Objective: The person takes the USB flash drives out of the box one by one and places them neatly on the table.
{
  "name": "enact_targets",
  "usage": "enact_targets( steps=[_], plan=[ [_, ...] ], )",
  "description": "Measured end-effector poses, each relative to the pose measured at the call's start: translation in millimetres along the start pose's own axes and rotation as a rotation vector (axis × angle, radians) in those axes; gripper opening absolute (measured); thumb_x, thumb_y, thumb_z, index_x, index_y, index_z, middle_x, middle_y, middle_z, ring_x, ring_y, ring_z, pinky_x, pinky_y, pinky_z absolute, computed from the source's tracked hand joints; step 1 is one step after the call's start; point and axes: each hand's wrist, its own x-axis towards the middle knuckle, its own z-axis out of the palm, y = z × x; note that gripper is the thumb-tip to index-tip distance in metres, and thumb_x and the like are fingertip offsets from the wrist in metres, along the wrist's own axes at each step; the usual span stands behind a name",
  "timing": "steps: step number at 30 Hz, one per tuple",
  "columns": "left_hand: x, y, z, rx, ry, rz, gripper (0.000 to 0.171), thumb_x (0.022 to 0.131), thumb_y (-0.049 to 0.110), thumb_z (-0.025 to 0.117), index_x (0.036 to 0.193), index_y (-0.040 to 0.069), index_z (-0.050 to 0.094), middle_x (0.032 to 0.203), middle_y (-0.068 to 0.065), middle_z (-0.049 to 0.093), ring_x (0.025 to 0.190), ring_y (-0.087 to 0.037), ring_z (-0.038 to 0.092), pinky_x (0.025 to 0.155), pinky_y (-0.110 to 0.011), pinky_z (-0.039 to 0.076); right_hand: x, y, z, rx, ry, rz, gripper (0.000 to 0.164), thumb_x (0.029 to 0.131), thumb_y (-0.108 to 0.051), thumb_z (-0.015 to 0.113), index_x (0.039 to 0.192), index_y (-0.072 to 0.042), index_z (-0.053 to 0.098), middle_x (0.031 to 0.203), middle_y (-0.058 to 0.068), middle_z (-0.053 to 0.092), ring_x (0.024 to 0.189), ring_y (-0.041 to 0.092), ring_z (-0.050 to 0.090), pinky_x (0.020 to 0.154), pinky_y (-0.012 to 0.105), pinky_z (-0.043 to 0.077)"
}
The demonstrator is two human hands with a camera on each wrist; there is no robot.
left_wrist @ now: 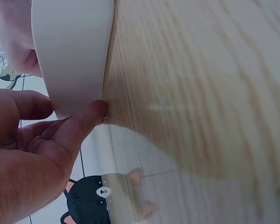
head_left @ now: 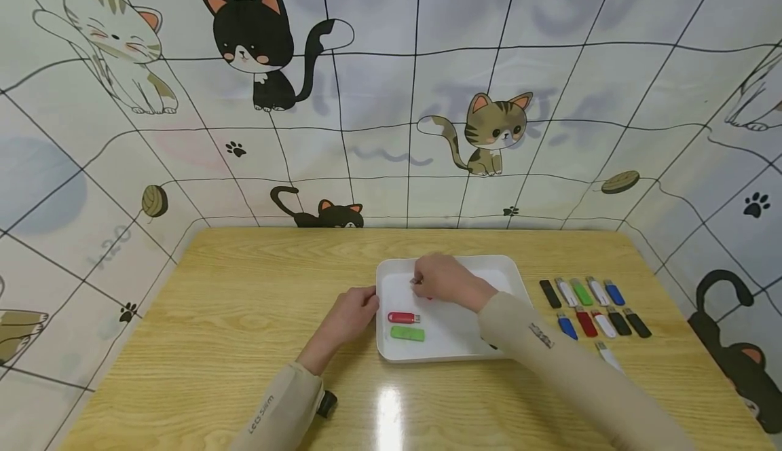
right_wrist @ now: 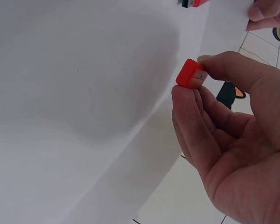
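Note:
My right hand [head_left: 449,278] is over the far part of a white tray [head_left: 452,350]. In the right wrist view, its thumb and fingertips pinch a small red USB flash drive [right_wrist: 190,73], mostly hidden by the hand in the head view. At the tray's left side is my left hand [head_left: 351,312]. Its thumb and a finger hold the tray's edge in the left wrist view. On the tray's left part lie a red USB flash drive [head_left: 401,318] with a metal plug and, nearer to me, a green one [head_left: 407,333].
Several more USB flash drives lie in rows on the wooden table [head_left: 244,301], right of the tray, including a black one [head_left: 550,293] and a blue one [head_left: 567,327]. My right sleeve covers the tray's near right corner. A cat-print sheet [head_left: 391,98] stands behind the table.

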Motion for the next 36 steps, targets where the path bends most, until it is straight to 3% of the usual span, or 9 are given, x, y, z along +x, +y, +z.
enact_targets(
  steps=[14, 21, 36],
  plan=[
    [0.4, -0.5, 1.0, 0.001, -0.004, -0.006, 0.036, 0.1, 0.014, 0.043, 0.125, -0.002, 0.063, 0.073, -0.004, 0.057, 0.059, -0.013, 0.047, 0.053, -0.026, 0.04, -36.5, 16.0, -19.2, 0.126, 0.093, 0.037, 0.014, 0.086, -0.021, 0.068, 0.095, -0.011, 0.067, 0.069, -0.007, 0.061, 0.064, 0.012, 0.055, 0.059, 0.028, 0.045],
    [-0.7, 0.1, 0.5, -0.003, 0.001, -0.004, 0.032, 0.099, 0.014, 0.043, 0.117, 0.0, 0.066, 0.067, -0.001, 0.051, 0.058, -0.013, 0.045, 0.052, -0.026, 0.039, -58.0, 27.2, -28.8, 0.123, 0.18, 0.027, 0.018, 0.086, -0.023, 0.067, 0.096, -0.008, 0.067, 0.071, -0.008, 0.061, 0.065, 0.011, 0.054, 0.059, 0.028, 0.045],
    [-1.8, 3.3, -0.8, -0.007, -0.009, -0.017, 0.034, 0.1, 0.014, 0.043, 0.123, 0.0, 0.064, 0.067, -0.002, 0.051, 0.057, -0.013, 0.045, 0.053, -0.027, 0.039, -101.8, 63.5, -43.1, 0.128, 0.257, 0.077, 0.021, 0.088, -0.024, 0.065, 0.097, -0.006, 0.066, 0.069, -0.006, 0.059, 0.062, 0.012, 0.051, 0.056, 0.03, 0.043]
  ],
)
